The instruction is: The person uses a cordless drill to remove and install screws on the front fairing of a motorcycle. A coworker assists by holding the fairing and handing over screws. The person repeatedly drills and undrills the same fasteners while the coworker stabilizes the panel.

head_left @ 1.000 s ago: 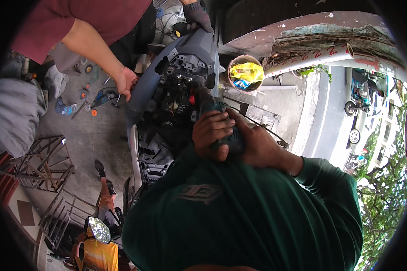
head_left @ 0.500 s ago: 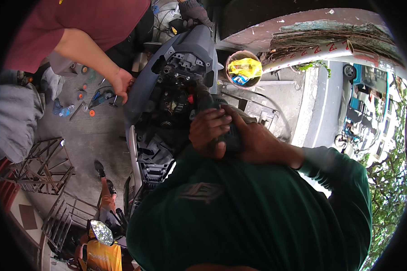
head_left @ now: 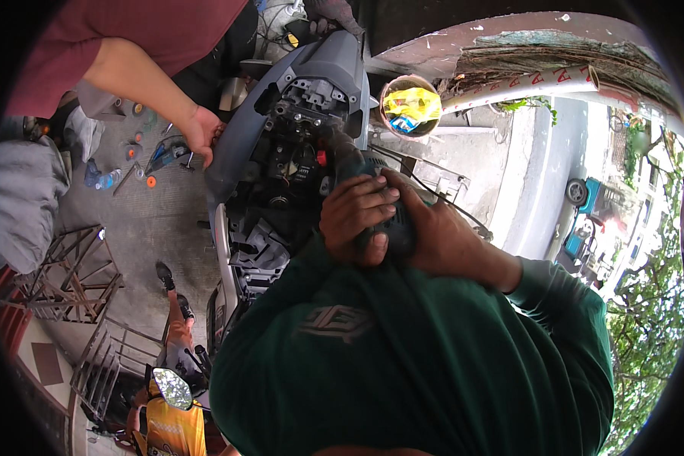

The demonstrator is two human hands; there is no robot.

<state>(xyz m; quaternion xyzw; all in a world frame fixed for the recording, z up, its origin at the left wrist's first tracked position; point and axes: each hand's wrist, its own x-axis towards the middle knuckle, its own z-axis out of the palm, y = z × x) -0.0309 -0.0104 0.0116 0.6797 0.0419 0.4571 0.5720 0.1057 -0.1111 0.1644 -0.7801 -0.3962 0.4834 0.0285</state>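
Observation:
Both my hands are wrapped round a dark green power drill (head_left: 391, 228), held against my chest with its front end reaching into the motorcycle. My left hand (head_left: 357, 216) curls over its near side, and my right hand (head_left: 444, 235) grips the other side. The drill's tip is hard to make out against the dark parts. Grey body panels (head_left: 232, 163) surround the motorcycle's uncovered middle, where bolts, wiring and a small red part (head_left: 321, 158) show. A co-worker's bare hand (head_left: 204, 135) rests on the left panel; their gloved hand (head_left: 334, 14) is at the far end.
Right of the motorcycle stands a round bin (head_left: 384, 114) holding a yellow plastic bag. Tools and a small bottle (head_left: 108, 180) lie on the concrete at left. A metal frame (head_left: 72, 277), another person in yellow (head_left: 175, 429) and a mirror (head_left: 172, 389) are at lower left.
My hands keep their hold on the drill, with hardly any shift. The view has moved slightly. Out on the street, the teal vehicle appears lower in the picture.

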